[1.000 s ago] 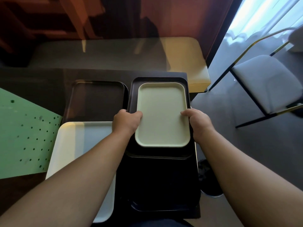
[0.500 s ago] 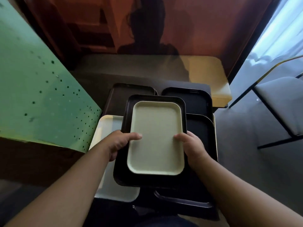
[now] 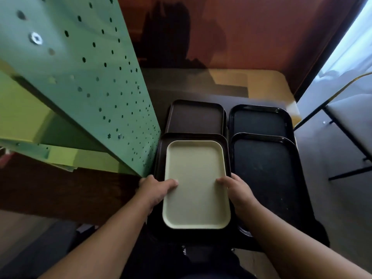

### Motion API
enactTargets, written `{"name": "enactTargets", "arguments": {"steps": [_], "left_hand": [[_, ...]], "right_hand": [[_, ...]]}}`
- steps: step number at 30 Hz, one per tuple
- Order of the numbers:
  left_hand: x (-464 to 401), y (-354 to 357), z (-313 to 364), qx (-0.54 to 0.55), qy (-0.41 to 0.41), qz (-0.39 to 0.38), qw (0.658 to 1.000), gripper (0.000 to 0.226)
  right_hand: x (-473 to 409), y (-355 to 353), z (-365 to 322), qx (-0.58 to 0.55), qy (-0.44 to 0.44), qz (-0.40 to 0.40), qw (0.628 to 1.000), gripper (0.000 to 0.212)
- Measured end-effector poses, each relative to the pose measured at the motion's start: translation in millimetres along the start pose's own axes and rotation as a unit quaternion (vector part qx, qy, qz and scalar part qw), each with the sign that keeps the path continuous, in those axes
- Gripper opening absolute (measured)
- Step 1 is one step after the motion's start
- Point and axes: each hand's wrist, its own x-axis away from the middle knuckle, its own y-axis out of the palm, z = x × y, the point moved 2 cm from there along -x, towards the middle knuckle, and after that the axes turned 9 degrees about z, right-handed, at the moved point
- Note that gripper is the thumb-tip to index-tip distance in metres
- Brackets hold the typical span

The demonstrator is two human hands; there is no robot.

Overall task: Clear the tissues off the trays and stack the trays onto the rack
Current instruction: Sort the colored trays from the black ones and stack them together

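Now both hands, the left hand (image 3: 156, 189) and right hand (image 3: 238, 191), stay clamped on the dark tray (image 3: 160, 158) carrying the cream tray (image 3: 195, 184), swung leftward from a second ago toward the green perforated rack (image 3: 90, 81); no tissues show, so racking seems next.

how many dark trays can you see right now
4: one under the cream tray held in both hands, one behind it, two at right, far and near. Stacked ones may hide more.
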Motion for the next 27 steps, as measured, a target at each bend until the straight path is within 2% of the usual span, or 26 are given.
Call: {"name": "enactTargets", "arguments": {"steps": [6,14,20,27], "left_hand": [[-6.7,2.1,-8.0,-0.019,0.022,-0.023,0.999,0.100],[-11.3,-2.2,-15.3,-0.021,0.020,-0.018,0.999,0.092],[-8.1,-2.2,-21.4,-0.050,0.013,-0.012,0.999,0.101],[-3.4,-4.0,-11.4,-0.004,0.020,0.004,1.000,0.092]], "right_hand": [[5.9,4.4,7.8,-0.005,0.007,0.033,0.999,0.013],[7.8,11.0,9.3,0.003,-0.008,0.028,1.000,0.011],[4.5,12.3,13.4,-0.007,-0.001,0.025,1.000,0.012],[1.9,9.9,14.5,-0.044,-0.007,0.013,0.999,0.021]]}}
